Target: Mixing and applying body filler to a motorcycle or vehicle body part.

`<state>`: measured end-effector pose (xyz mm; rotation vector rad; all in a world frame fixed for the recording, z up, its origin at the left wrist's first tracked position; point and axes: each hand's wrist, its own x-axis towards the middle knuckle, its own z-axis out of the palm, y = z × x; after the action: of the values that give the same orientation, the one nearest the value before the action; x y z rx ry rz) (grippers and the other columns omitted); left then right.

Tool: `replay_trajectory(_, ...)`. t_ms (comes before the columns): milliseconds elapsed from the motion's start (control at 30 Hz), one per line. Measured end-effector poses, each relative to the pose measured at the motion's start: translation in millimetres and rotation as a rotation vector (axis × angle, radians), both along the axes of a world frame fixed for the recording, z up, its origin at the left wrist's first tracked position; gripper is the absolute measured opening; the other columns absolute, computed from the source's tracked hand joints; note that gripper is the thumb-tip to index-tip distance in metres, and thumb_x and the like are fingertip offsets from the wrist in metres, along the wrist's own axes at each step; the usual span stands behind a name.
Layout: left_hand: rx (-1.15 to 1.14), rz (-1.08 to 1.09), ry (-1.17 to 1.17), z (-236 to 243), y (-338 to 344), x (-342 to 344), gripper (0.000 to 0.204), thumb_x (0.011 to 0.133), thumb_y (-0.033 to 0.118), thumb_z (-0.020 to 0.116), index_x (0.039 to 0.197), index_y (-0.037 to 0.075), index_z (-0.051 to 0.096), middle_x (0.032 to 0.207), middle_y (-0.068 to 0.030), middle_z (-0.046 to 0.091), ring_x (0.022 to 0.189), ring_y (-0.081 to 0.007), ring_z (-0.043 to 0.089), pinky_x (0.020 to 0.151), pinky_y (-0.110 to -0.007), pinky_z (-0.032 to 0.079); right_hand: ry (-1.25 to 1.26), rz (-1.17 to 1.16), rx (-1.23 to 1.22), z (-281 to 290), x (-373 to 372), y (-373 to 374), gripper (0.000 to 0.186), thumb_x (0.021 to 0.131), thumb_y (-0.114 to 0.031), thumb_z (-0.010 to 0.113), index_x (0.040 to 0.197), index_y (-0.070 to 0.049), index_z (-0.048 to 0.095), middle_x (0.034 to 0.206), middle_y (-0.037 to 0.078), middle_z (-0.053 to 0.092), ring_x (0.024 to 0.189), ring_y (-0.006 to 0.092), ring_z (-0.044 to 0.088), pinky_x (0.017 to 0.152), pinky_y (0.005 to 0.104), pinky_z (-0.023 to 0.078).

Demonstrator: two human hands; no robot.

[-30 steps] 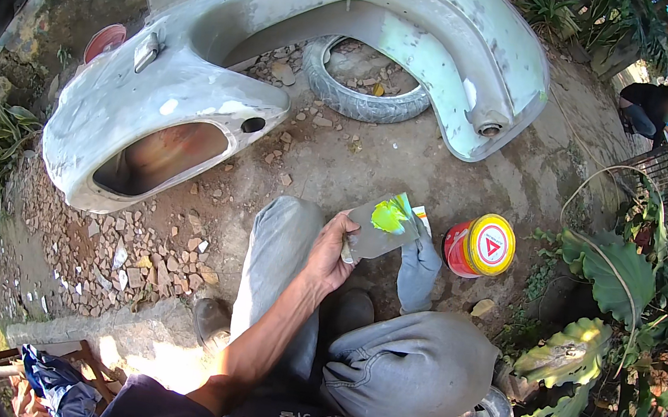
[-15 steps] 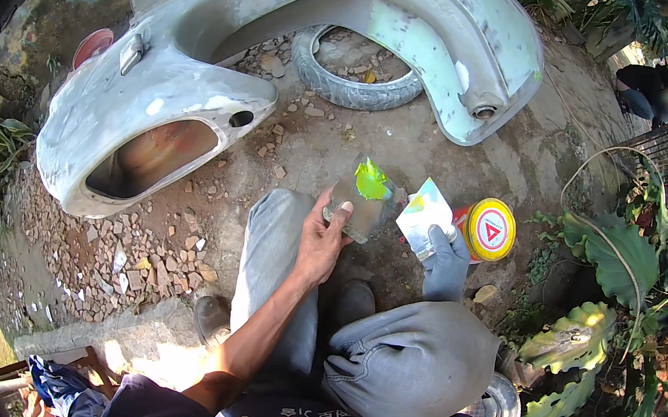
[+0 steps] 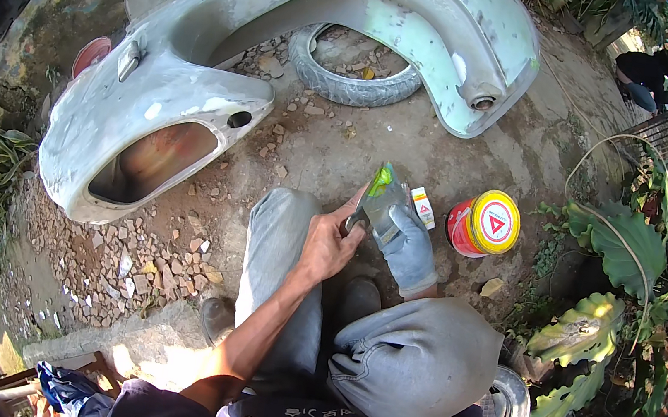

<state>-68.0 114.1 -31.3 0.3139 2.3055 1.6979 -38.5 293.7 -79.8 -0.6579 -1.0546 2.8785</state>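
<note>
My bare left hand point(image 3: 331, 246) grips a small flat plate point(image 3: 364, 201) by its near left edge, thumb on top. The plate is tilted, and a lump of bright yellow-green paste point(image 3: 380, 182) lies near its far end. On my right hand point(image 3: 409, 249) is a grey-blue glove. Its fingers are closed round a thin metal spreader point(image 3: 386, 232), mostly hidden, held against or close beside the plate's right side. A small white and yellow box point(image 3: 422, 208) stands just beyond the glove. To its right is a red can with a yellow-rimmed lid point(image 3: 492, 223).
A pale, sanded scooter body shell point(image 3: 153, 120) spans the far left to the far middle. Behind it lies a tyre point(image 3: 353, 90). Broken rubble point(image 3: 151, 269) covers the ground at left. Leafy plants point(image 3: 616, 251) line the right side. Another person point(image 3: 646, 76) crouches at the far right.
My right hand has brought the spreader left and nearer to the plate, away from the can. The plate is now tipped more steeply. The small box beside the can has come into sight.
</note>
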Motion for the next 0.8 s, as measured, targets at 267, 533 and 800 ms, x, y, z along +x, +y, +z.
replay_trajectory(267, 0.104, 0.113, 0.006, -42.3, 11.7, 7.1, 0.045, 0.099, 0.009, 0.063, 0.143, 0.0, 0.06, 0.06, -0.0107, 0.05, 0.055, -0.0101, 0.048, 0.054, -0.032, 0.044, 0.245, 0.043, -0.076, 44.9, 3.5, 21.6, 0.043, 0.106, -0.01, 0.056, 0.148, -0.004, 0.051, 0.137, 0.009, 0.065, 0.124, 0.0222, 0.064, 0.108, 0.0402, 0.05)
replay_trajectory(533, 0.076, 0.123, -0.041, 1.0, 27.1, 12.2, 0.053, 0.101, 0.007, 0.056, 0.154, 0.003, 0.05, 0.061, -0.0071, 0.057, 0.052, -0.0097, 0.052, 0.05, -0.03, 0.043, 0.569, 0.077, 1.821, 32.2, 15.7, 5.7, 0.035, 0.099, -0.004, 0.061, 0.133, 0.001, 0.064, 0.123, 0.019, 0.072, 0.103, 0.0411, 0.068, 0.093, 0.0466, 0.054)
replay_trajectory(800, 0.114, 0.185, -0.133, -17.0, 24.9, 13.1, 0.046, 0.099, 0.005, 0.055, 0.145, 0.001, 0.057, 0.064, -0.003, 0.064, 0.054, -0.005, 0.053, 0.049, -0.027, 0.042, 0.415, 0.045, 1.577, 35.3, 7.5, 2.3, 0.026, 0.1, -0.006, 0.061, 0.124, -0.002, 0.07, 0.112, 0.018, 0.074, 0.1, 0.0377, 0.07, 0.089, 0.046, 0.055)
